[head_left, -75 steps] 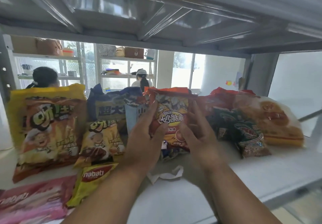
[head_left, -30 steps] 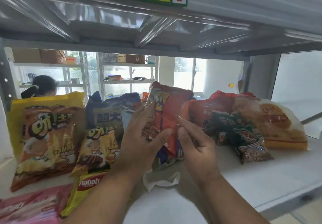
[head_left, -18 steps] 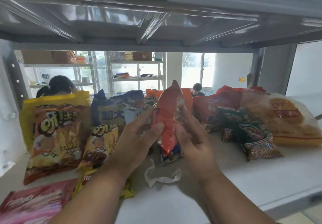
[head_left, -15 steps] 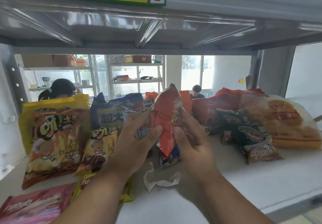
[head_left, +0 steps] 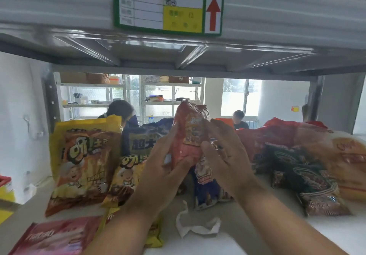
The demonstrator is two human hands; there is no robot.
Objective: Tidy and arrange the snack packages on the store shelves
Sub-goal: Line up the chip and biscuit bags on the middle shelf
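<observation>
**Red bag standing upright between two hands**

The left hand (head_left: 158, 167) and right hand (head_left: 225, 155) are holding a red bag (head_left: 188, 133) over the middle of the shelf (head_left: 257, 241). The bag's long axis is running from 6 to 12 o'clock, its crimped top edge pointing up at 12. The left hand's fingers are lying along the bag's 9 o'clock edge with the thumb pressing its lower front; the right hand's fingers are curling round the 3 o'clock edge, thumb on the front.

A big yellow bag (head_left: 83, 159) is standing at 9 o'clock from the red bag, with a small yellow bag (head_left: 126, 177) just beside it. A blue bag (head_left: 206, 187) is sitting directly below the red bag. Dark green bags (head_left: 303, 177) are lying at 4 o'clock, leaning against an orange bag (head_left: 344, 151). A crumpled paper (head_left: 196, 225) is lying at 6 o'clock, and a pink pack (head_left: 55, 237) at 7 o'clock.
</observation>
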